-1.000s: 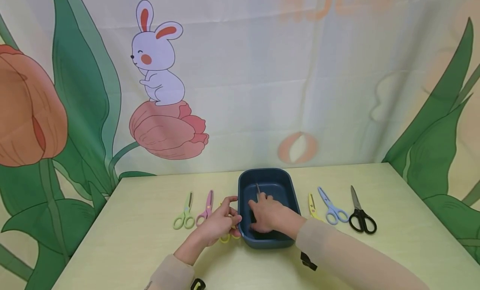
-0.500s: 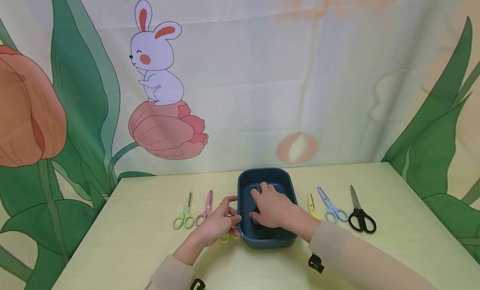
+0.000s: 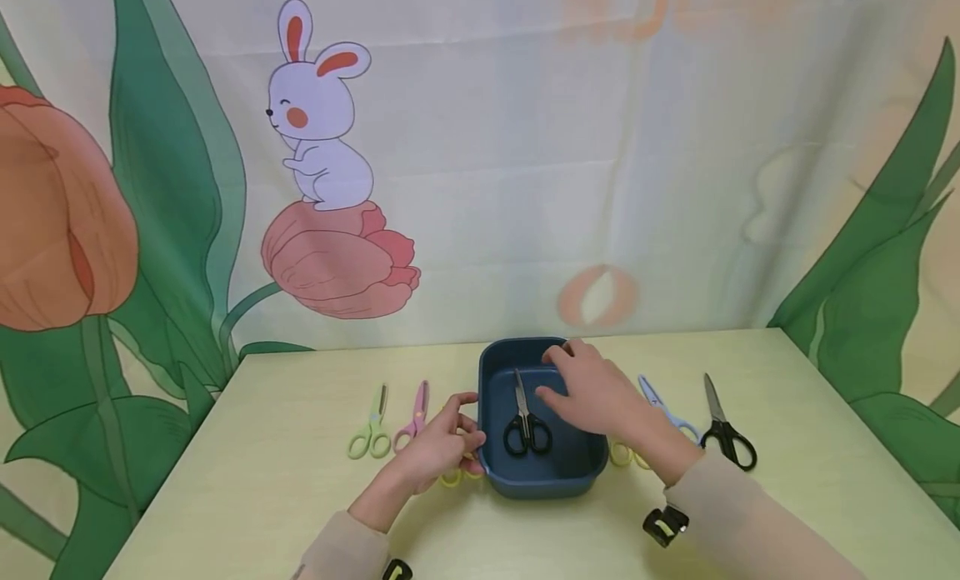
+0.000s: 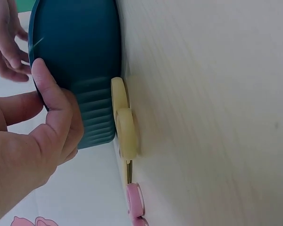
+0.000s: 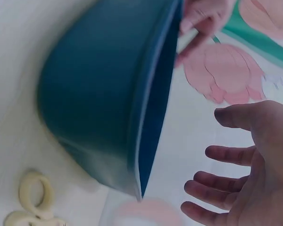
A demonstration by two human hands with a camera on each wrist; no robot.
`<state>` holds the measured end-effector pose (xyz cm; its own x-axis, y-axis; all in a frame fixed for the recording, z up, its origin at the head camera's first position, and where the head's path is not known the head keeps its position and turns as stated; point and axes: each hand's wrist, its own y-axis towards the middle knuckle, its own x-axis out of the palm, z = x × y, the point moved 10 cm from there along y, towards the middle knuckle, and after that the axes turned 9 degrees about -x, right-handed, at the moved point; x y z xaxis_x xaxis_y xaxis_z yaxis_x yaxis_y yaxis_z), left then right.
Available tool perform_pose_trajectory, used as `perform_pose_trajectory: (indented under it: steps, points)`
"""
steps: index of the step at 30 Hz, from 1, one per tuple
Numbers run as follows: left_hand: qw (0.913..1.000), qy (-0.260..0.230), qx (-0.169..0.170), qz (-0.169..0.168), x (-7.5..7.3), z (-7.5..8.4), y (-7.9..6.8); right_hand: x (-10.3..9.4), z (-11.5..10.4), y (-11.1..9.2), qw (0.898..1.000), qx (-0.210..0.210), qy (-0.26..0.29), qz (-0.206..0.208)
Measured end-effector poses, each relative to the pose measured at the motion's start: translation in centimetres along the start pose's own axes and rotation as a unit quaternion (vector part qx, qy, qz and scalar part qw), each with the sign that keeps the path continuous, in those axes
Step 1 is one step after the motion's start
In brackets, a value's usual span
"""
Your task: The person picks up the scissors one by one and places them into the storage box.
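The left hand [image 3: 437,448] pinches the edge of the blue box [image 3: 543,487] on the bench [image 3: 262,497]. Black scissors [image 3: 524,423] lie inside it. The right hand [image 3: 600,390] is spread wide over the box's right side. Pink scissors [image 3: 419,412] lie to the left.

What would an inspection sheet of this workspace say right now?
Surface: pale yellow table, bearing the bin and scissors.
Job's things: blue bin with black-handled scissors inside; to its left, green scissors, pink scissors and one yellow pair; to its right, another yellow pair, blue scissors and larger black scissors.
Clutter: nothing seen.
Hands: left hand holds the bin's left edge; right hand, fingers spread, holds nothing, over the bin's right side.
Cables: nothing seen.
Surroundings: backdrop printed with a rabbit and tulips.
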<state>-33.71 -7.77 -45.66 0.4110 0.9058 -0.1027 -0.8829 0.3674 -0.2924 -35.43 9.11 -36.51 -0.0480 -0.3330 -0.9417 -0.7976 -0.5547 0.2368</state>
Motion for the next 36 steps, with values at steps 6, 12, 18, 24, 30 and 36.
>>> perform_pose_trajectory:
  steps: [6, 12, 18, 24, 30, 36]
  points:
    - [1.0, -0.007, -0.002, 0.003, -0.1, 0.0, -0.1, -1.9, 2.6, -1.8, 0.999, 0.023, 0.03, 0.034]
    - [0.9997, -0.025, -0.007, 0.003, 0.0, -0.1, 0.0, -3.2, 5.5, -4.2, 0.996, 0.05, 0.045, 0.053]
    - [0.9991, -0.041, -0.012, 0.005, -0.5, -0.5, 0.3, -3.4, 8.4, -6.7, 0.994, 0.086, 0.05, 0.044]
    - [0.9984, -0.053, -0.018, 0.003, -0.8, -0.7, 0.6, -2.0, 11.2, -8.9, 0.992, 0.118, 0.04, 0.01]
    - [0.9981, -0.059, -0.018, -0.003, -0.9, -0.8, 0.6, -0.9, 12.9, -10.7, 0.989, 0.138, 0.037, -0.037]
    - [0.9974, -0.068, -0.022, -0.006, -0.9, -1.1, 0.7, -0.4, 13.8, -12.1, 0.986, 0.15, 0.026, -0.066]
